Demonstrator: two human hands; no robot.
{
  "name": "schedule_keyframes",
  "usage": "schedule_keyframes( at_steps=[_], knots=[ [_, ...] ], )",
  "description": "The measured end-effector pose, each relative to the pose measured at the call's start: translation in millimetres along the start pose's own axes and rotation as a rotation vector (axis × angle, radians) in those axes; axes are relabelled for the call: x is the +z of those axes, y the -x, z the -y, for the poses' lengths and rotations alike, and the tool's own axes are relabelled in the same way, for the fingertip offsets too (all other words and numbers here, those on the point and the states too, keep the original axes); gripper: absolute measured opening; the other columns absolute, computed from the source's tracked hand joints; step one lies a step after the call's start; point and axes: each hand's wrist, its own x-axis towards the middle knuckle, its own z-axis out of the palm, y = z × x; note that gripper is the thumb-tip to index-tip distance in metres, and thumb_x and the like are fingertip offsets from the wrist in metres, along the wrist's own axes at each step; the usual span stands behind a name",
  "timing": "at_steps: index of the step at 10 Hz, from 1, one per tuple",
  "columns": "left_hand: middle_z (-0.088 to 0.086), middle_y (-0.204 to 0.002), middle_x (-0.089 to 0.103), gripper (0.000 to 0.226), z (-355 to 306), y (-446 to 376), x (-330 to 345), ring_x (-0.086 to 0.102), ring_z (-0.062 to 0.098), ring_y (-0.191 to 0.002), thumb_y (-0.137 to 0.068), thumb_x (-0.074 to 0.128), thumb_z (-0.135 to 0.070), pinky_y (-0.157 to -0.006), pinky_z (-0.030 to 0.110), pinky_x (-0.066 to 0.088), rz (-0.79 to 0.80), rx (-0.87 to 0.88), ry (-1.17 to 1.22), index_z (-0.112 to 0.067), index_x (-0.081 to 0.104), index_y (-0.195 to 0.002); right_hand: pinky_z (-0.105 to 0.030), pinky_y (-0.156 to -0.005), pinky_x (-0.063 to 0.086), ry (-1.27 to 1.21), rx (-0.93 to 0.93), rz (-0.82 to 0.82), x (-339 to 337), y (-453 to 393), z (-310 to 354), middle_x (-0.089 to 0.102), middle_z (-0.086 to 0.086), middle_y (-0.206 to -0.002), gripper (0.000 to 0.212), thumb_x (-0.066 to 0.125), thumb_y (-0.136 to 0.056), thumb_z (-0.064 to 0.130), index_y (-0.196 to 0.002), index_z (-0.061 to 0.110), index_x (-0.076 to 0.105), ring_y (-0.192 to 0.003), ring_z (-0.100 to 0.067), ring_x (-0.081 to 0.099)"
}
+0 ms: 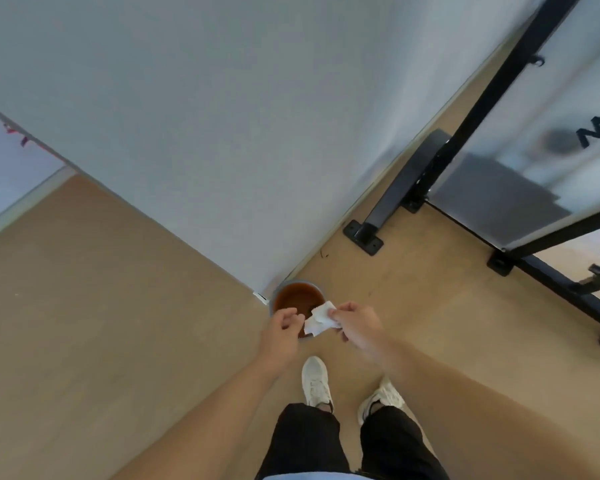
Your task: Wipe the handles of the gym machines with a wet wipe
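right hand (pixel 355 327) pinches wet wipe (pixel 320 320) | left hand (pixel 283 329) curled, empty | bin (pixel 298 299) below at wall corner

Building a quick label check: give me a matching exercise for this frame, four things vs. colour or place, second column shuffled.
Things:
1. wet wipe
2. bin
3. machine frame
4. shoes

Descriptions:
A. black, at the right by the wall
B. white, on the floor below the hands
C. white, pinched in the right hand
D. round, brown inside, at the wall corner

Pairs: 1-C, 2-D, 3-A, 4-B
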Motion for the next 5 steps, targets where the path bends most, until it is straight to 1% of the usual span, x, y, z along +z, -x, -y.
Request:
schedule_keyframes(
  at_steps=[1,2,3,4,5],
  knots=[
    [-0.003,-0.128,0.064,0.034,24.0,-10.2,-7.0,0.060,0.017,-0.120,-0.101,0.055,-0.035,-0.108,0.039,0.047,-0.076,-0.081,0.012,-0.024,0.057,-0.134,-0.022,-0.041,0.034,0.009,0.128,0.013,30.4,-36.5,-20.2,0.060,-0.002,-0.061,0.008,0.061,-0.091,0.023,-0.089,0.017,0.065,-0.044,-0.012,0.046],
    [-0.007,-0.120,0.067,0.032,41.4,-13.7,-13.2,0.063,0.015,-0.115,-0.099,0.059,-0.035,-0.107,0.043,0.049,-0.091,-0.134,0.046,-0.025,0.061,-0.129,-0.026,-0.045,0.034,-0.051,0.179,0.006,54.0,-59.3,-33.0,0.060,-0.005,-0.058,0.007,0.063,-0.088,0.022,-0.086,0.020,0.069,-0.046,-0.017,0.047],
    [-0.006,-0.114,0.067,0.024,46.8,-18.8,-18.9,0.066,0.015,-0.108,-0.100,0.059,-0.031,-0.104,0.041,0.051,-0.133,-0.147,0.095,-0.024,0.062,-0.123,-0.027,-0.045,0.035,-0.129,0.198,0.009,70.4,-74.8,-34.2,0.064,-0.005,-0.057,0.013,0.064,-0.087,0.019,-0.075,0.020,0.070,-0.048,-0.018,0.049],
    [-0.007,-0.115,0.067,0.021,52.8,-27.6,-18.3,0.067,0.012,-0.105,-0.101,0.058,-0.030,-0.104,0.040,0.051,-0.138,-0.169,0.146,-0.025,0.062,-0.120,-0.032,-0.058,0.046,-0.090,0.191,-0.038,81.4,-99.0,-42.1,0.065,0.000,-0.049,0.027,0.066,-0.087,0.027,-0.061,0.022,0.070,-0.055,-0.019,0.055],
    [-0.011,-0.114,0.068,0.021,61.4,-43.4,-15.2,0.067,0.009,-0.105,-0.099,0.060,-0.033,-0.104,0.040,0.051,-0.169,-0.161,0.126,-0.029,0.064,-0.119,-0.035,-0.071,0.053,-0.021,0.212,0.015,93.8,-124.5,-49.9,0.069,-0.001,-0.067,0.015,0.060,-0.093,0.026,-0.085,0.020,0.072,-0.069,-0.023,0.063]
  ],
)
